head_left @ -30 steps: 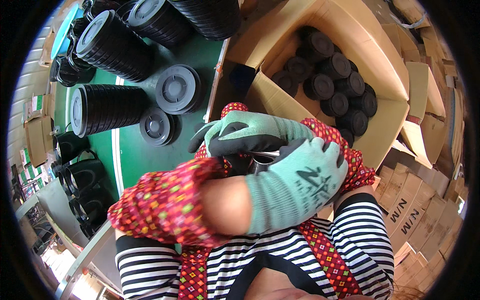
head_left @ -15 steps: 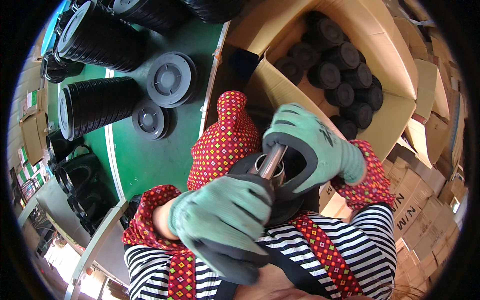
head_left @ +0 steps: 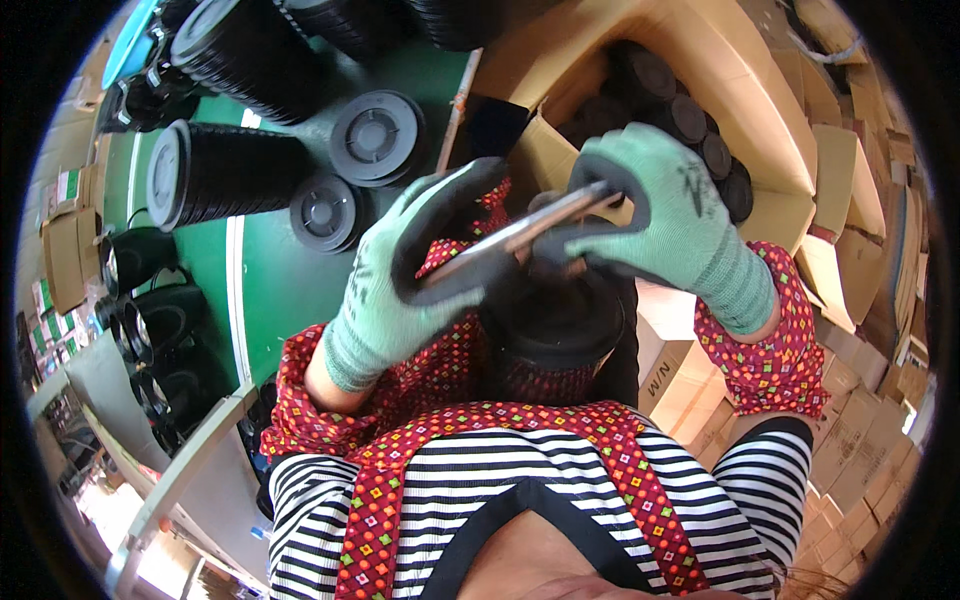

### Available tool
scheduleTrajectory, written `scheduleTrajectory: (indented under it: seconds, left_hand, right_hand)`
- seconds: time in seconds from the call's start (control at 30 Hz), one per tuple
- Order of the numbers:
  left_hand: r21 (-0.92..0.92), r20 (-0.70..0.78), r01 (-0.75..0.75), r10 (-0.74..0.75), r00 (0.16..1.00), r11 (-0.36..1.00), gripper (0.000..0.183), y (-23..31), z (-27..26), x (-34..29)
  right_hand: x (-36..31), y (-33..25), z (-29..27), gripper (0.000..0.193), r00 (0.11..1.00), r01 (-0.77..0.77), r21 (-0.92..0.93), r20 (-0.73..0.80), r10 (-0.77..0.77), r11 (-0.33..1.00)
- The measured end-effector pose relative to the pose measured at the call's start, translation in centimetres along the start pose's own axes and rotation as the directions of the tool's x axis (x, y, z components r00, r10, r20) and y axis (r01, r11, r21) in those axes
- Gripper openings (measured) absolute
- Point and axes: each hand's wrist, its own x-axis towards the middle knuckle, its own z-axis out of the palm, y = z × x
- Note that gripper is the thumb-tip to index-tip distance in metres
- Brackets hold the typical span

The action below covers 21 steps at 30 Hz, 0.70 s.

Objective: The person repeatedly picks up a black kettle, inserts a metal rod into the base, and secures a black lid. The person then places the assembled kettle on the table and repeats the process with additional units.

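Note:
A slim silvery metal rod (head_left: 515, 230) slants across my lap between my two gloved hands, its right end higher and blurred by motion. My left hand (head_left: 395, 275) is curled around the rod's lower left end, thumb below and fingers above. My right hand (head_left: 665, 215) grips the upper right part between bent fingers and thumb. Both gloves are green with dark palms. Just under the rod a black round piece with a wide rim (head_left: 555, 325) rests on my lap against a red patterned cloth. Its upper part is partly hidden by my right thumb and the rod.
Left stands a green table (head_left: 285, 290) with stacks of black round discs (head_left: 240, 175), a larger ribbed disc (head_left: 375, 138) and a smaller one (head_left: 325, 213). An open cardboard box (head_left: 765, 120) holding several black cylinders is at the upper right. Cartons (head_left: 850, 470) are piled right.
Both hands have lifted off the black piece and spread apart, with the rod now tilted across above it. My left hand has turned and moved up; the right has moved up and outward.

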Motion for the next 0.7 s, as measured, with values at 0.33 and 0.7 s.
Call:
scheduleTrajectory:
  seconds: [0.33,0.7]
  left_hand:
    - [-0.237,-0.365,0.244,-0.319,0.875,0.940,0.041,-8.8,-5.2,-16.1]
    - [0.542,-0.604,0.402,0.010,0.797,0.738,0.085,-12.5,-6.4,-23.9]
  right_hand:
    - [-4.3,-2.6,2.4,0.067,0.988,0.116,0.218,-0.124,-0.091,0.969]
    - [-8.4,-4.6,5.2,0.068,0.991,-0.053,0.500,-0.078,0.106,0.864]
